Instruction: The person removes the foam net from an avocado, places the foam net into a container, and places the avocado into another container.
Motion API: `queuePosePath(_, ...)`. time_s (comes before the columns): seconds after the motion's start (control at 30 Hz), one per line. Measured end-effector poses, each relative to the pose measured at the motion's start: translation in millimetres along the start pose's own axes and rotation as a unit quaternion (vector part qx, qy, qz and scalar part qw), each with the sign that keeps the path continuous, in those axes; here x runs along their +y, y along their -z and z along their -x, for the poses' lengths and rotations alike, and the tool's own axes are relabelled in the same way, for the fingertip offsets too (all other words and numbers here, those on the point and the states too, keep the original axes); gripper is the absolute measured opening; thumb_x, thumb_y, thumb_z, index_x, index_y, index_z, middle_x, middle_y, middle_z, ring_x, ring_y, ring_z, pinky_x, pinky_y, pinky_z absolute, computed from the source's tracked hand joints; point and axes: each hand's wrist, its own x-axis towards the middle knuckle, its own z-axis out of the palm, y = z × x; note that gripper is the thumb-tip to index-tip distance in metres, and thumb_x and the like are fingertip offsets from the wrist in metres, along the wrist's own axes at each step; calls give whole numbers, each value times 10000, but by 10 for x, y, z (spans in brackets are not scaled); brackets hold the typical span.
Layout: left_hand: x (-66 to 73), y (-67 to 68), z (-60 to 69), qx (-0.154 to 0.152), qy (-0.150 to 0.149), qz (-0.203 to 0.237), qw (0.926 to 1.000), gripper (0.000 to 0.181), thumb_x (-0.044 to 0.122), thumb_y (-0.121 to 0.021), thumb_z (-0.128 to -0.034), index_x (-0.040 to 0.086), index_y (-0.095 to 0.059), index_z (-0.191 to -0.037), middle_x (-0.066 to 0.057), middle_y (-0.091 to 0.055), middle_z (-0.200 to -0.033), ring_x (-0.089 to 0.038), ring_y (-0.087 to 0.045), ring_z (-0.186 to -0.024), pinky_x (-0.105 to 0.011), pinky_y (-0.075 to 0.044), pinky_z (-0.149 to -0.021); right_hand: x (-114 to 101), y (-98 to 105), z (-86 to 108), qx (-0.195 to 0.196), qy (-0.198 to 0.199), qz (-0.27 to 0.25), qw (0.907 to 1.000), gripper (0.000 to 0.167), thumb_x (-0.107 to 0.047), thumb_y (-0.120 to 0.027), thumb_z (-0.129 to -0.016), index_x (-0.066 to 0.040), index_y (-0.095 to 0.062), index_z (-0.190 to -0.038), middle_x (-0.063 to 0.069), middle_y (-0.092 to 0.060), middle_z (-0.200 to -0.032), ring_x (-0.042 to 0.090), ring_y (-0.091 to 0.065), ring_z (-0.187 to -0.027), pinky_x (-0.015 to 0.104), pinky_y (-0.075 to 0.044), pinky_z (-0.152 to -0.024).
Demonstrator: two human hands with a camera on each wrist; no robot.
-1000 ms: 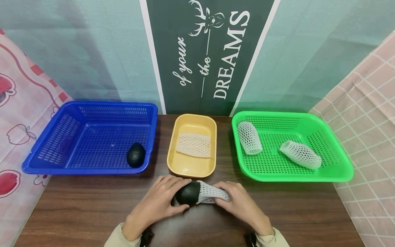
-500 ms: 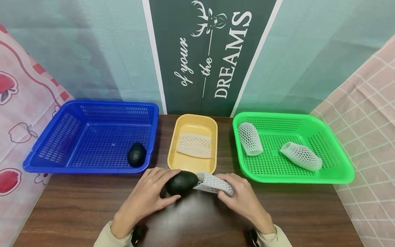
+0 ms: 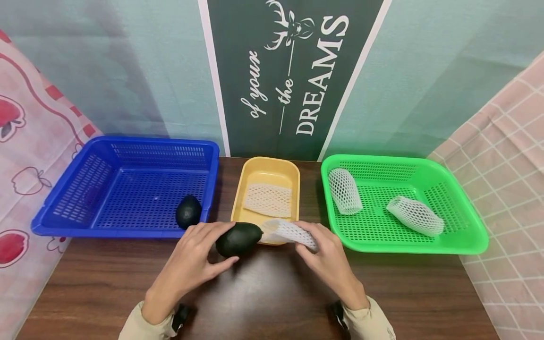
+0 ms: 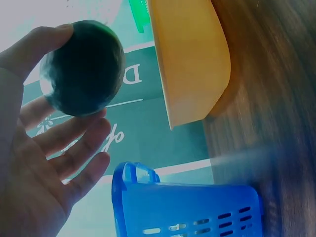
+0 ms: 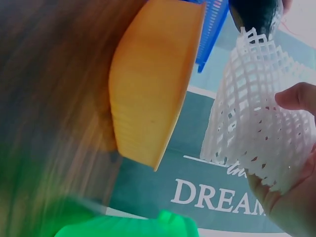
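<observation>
Between the thumb and fingers of my left hand is a dark green avocado, its stem end pointing right. My right hand pinches a white foam net sleeve, whose near mouth is spread beside the avocado's tip. In the right wrist view the sleeve looks slack, and the avocado is at its mouth; whether they touch I cannot tell. Both hands are raised over the table just before the yellow tray. From the left wrist view, the avocado's round end faces the camera.
Another foam net lies flat in the yellow tray. The blue basket at left holds one avocado. In the green basket at right lie two net-wrapped pieces. A printed cloth hangs behind.
The avocado, earlier partly inside the net's mouth, is now outside it at the left. Both hands have risen and moved toward the tray, the left hand shifting leftward with the avocado.
</observation>
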Motion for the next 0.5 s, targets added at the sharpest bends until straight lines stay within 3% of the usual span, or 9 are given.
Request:
queuePosePath(0.33, -28, 58, 1, 102, 344, 236, 9991, 726, 190, -882, -651, 106, -593, -1312, -114, -599, -1177, -243, -647, -961, -409, -558, -763, 19, -148, -143, -182, 160, 85, 9997, 448, 53, -761, -741, -66, -676, -1165, 93, -738, -992, 164, -683, -858, 327, -568, -716)
queuePosePath(0.5, -45, 82, 12, 288, 607, 313, 9972, 653, 187, -820, -724, 78, -584, -1323, -159, -584, -1218, -289, -642, -1012, -377, -536, -821, 21, -222, -199, -287, 144, -83, 9995, 432, 47, -764, -776, -47, -662, -1185, 132, -734, -1066, 217, -712, -920, 367, -590, -762)
